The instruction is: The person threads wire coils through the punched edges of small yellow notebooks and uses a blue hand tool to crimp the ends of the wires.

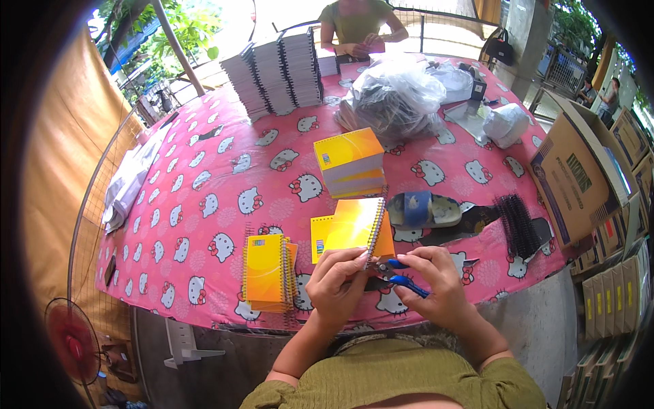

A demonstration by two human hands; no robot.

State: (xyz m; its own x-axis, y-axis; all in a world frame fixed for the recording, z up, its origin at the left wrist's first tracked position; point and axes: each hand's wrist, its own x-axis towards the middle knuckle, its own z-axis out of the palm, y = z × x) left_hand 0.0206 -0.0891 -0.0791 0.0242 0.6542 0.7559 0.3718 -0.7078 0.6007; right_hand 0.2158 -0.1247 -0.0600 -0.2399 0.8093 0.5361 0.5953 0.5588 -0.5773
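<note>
My left hand (335, 283) is closed on the lower corner of a yellow spiral notebook (354, 223), which is tilted with its coil on the right. In my right hand (439, 281) are blue-handled pliers (413, 286), their jaws at the coil's lower end beside my left fingertips. Other yellow notebooks (319, 240) lie under the held one. To the left sits a small stack of coil-bound yellow notebooks (266, 269). Farther back, a pile of yellow-covered pads (349, 153) shows no coil on its visible sides.
A blue slipper (417, 208) and a bunch of black coils (518, 228) lie right on the pink tablecloth (170, 252). Tall book stacks (272, 75) and plastic bags (395, 95) stand at the back, near another person (357, 31). Cardboard boxes (579, 170) line the right; a fan (71, 341) stands left.
</note>
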